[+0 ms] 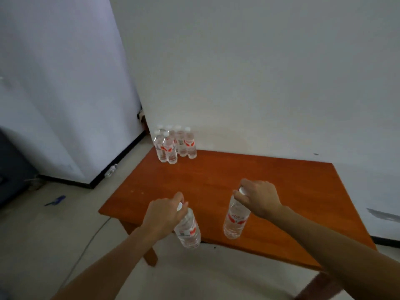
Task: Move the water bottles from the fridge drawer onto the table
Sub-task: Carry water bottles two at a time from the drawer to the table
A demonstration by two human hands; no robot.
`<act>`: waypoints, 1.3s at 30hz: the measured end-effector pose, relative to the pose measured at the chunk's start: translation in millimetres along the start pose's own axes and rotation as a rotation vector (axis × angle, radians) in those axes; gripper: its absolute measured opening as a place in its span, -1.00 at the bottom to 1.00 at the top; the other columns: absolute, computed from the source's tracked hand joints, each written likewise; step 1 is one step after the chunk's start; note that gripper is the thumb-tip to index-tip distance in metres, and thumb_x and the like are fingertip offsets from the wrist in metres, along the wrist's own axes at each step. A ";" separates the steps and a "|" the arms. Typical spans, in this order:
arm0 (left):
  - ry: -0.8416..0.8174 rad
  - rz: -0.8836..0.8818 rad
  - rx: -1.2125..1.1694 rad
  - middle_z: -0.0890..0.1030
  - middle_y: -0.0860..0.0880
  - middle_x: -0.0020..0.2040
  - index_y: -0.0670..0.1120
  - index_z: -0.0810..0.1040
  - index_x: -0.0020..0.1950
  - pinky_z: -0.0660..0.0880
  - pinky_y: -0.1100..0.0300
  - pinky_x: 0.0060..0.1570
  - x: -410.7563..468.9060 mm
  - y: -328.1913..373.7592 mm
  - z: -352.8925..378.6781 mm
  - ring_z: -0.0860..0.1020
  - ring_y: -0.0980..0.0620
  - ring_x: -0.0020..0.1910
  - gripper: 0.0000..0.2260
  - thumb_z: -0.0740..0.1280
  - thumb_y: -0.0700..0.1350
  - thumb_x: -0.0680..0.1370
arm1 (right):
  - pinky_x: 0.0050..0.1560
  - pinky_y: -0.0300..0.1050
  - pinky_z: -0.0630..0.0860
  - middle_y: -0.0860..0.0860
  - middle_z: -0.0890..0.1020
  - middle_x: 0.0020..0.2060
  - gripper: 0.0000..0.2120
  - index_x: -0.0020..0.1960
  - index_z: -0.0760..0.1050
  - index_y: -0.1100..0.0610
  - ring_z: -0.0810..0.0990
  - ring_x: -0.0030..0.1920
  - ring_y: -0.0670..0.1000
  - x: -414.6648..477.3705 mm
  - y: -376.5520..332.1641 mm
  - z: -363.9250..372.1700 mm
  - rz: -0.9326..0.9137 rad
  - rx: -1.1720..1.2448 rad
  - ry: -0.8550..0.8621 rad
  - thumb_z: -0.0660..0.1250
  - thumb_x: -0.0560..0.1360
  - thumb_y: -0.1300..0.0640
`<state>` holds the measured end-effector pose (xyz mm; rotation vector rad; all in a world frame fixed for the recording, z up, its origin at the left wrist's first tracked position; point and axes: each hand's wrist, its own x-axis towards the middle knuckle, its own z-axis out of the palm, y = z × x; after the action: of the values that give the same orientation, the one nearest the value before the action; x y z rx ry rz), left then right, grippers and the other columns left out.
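My left hand [162,215] grips a clear water bottle [188,230] by its white cap; the bottle hangs over the near edge of the brown wooden table [270,182]. By its cap too, my right hand [258,198] holds a second water bottle [234,219] with a red label, upright above the table's near part. Whether either bottle touches the tabletop I cannot tell. Several more bottles [175,144] stand in a tight group at the table's far left corner. The fridge drawer is not in view.
White walls stand behind and left of the table. A dark object [13,169] sits at the far left on the pale floor. A cable [86,245] runs across the floor, with a small blue item [55,200] and a shiny object [111,171] by the skirting.
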<state>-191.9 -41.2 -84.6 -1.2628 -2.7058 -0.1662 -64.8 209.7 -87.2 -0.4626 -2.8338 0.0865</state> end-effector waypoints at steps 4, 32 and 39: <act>-0.047 0.022 -0.013 0.40 0.11 -0.40 0.04 0.40 0.05 0.21 0.33 -0.45 44.5 -60.3 18.7 0.37 0.14 -0.48 -0.77 0.05 0.13 0.64 | -0.44 -0.29 0.33 -0.09 0.56 -0.28 -0.59 0.02 0.50 0.03 0.47 -0.39 -0.13 64.8 -23.3 33.2 0.013 -0.015 -0.014 0.08 0.57 -0.26; -0.231 0.406 -0.016 0.62 0.00 -0.09 -0.04 0.39 0.20 0.59 0.07 -0.22 447.4 -246.5 131.4 0.59 0.04 -0.25 -0.71 0.03 0.08 0.65 | -0.34 -0.31 0.42 -0.04 0.64 0.00 -0.64 0.17 0.47 0.03 0.58 -0.19 -0.09 398.9 10.7 174.9 0.405 0.066 -0.123 0.19 0.56 -0.21; -0.285 0.428 0.115 0.60 -0.03 -0.17 -0.13 0.42 0.13 0.57 0.08 -0.33 505.3 -247.3 153.4 0.56 0.02 -0.34 -0.84 0.18 -0.08 0.62 | -0.13 -0.15 0.54 0.01 0.61 0.10 -0.63 0.23 0.43 0.03 0.61 -0.07 0.01 484.2 23.4 213.1 0.363 0.064 -0.172 0.15 0.58 -0.20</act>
<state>-716.0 205.4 -152.0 -1.9105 -2.5307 0.2321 -557.7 383.5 -172.3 -0.9937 -2.8647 0.2992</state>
